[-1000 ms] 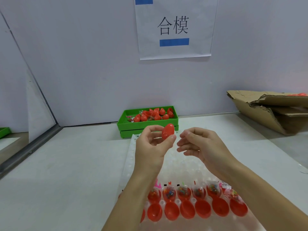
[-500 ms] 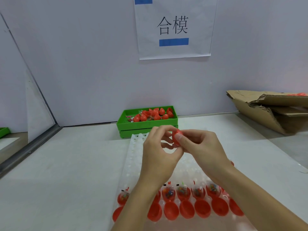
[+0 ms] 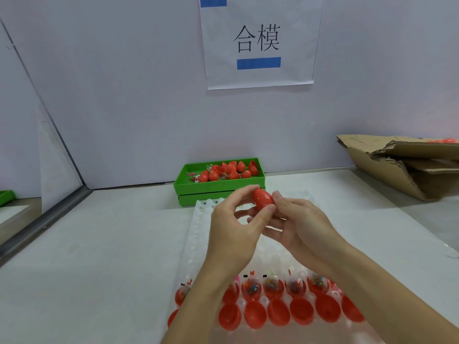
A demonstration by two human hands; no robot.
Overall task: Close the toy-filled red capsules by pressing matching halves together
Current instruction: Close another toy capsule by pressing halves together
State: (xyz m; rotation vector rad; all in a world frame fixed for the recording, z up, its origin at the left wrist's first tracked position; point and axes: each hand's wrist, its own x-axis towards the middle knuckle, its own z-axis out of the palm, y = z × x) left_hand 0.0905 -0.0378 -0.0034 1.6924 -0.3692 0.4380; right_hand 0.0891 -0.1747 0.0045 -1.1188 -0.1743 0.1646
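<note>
A closed red capsule (image 3: 263, 199) is held up above the white dimpled tray (image 3: 201, 219). My left hand (image 3: 233, 234) pinches it from the left between thumb and fingers. My right hand (image 3: 298, 227) holds it from the right, fingers curled under it. Near the tray's front edge, a row of toy-filled red halves (image 3: 273, 288) stands behind a row of empty red halves (image 3: 301, 311). My forearms hide part of both rows.
A green bin (image 3: 218, 186) holding closed red capsules stands at the back by the wall. A torn cardboard box (image 3: 402, 167) lies at the back right. A paper sign (image 3: 258, 40) hangs on the wall. A metal ledge (image 3: 44, 217) runs along the left.
One second ago my left hand alone held the capsule with my right hand beside it. My right hand closed in on it, and now both hands hold the capsule, turned more sideways.
</note>
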